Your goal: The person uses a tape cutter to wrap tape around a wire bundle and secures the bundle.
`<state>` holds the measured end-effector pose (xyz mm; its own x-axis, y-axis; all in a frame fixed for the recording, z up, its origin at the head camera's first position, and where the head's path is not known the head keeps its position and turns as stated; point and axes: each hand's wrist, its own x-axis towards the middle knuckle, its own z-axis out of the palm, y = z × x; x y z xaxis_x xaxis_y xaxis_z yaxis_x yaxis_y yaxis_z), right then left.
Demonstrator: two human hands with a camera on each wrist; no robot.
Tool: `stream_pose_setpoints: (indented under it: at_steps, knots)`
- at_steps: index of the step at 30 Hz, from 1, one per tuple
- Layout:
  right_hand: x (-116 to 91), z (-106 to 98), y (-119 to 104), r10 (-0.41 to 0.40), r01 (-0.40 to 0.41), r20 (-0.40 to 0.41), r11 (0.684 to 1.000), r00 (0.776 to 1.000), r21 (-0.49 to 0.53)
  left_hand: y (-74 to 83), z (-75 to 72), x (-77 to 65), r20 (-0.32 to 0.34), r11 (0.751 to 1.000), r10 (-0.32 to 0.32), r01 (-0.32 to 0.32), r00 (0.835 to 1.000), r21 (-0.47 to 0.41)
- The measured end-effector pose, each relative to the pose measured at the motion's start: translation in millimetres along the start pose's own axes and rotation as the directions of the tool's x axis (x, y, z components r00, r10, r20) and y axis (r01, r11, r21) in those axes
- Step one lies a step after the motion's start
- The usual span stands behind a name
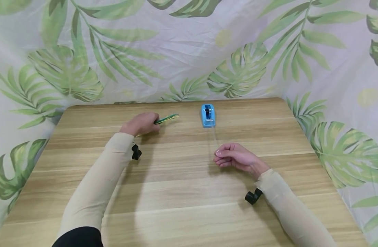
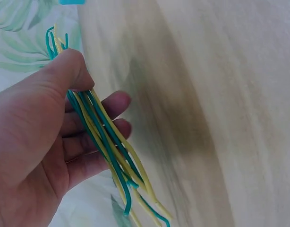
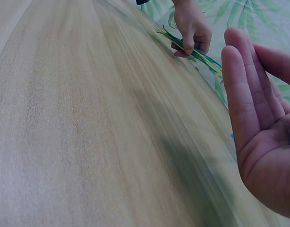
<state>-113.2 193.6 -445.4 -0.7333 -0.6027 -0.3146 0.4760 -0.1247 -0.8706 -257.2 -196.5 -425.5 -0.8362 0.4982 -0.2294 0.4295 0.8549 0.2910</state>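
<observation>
My left hand [image 1: 144, 123] grips a bundle of thin green and yellow wires [image 1: 167, 119] over the left back of the table. In the left wrist view the thumb presses the wires [image 2: 105, 127] against the fingers, and loose ends stick out on both sides. My right hand [image 1: 238, 157] pinches the end of a strip of clear tape [image 1: 214, 134] between thumb and forefinger. That strip runs back to a blue tape dispenser [image 1: 204, 120] near the table's far edge. In the right wrist view the right hand's [image 3: 258, 118] other fingers extend, while its pinch is partly out of frame.
The wooden table [image 1: 182, 195] ends at the back against a leaf-patterned cloth [image 1: 182, 51], which also hangs along both sides. Black clips [image 1: 136, 152] stick out from the wrists beside the pale sleeves [image 1: 97, 181].
</observation>
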Motion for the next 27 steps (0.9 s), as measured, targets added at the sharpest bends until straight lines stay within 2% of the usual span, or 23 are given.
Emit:
stream_pose_setpoints:
  at_steps: [5,9,19,27]
  knots:
    - [-0.2,0.7,-0.9,-0.006,0.006,0.012,1.000,1.000,0.000,5.7,-2.3,-2.2,-0.002,0.997,0.020,-0.020,1.000,-0.071]
    - [0.0,0.7,-0.9,-0.005,0.005,0.012,1.000,1.000,-0.001,7.7,2.2,-5.1,-0.001,0.990,0.051,-0.051,0.999,-0.133]
    - [0.0,0.6,-1.2,0.007,-0.007,-0.020,1.000,1.000,0.005,14.6,14.3,-13.1,-0.051,0.983,0.098,-0.105,0.994,-0.153]
    - [0.5,-0.1,-1.5,0.010,-0.010,-0.026,1.000,1.000,0.005,18.2,20.2,-19.2,-0.041,0.963,0.077,-0.085,0.996,-0.256]
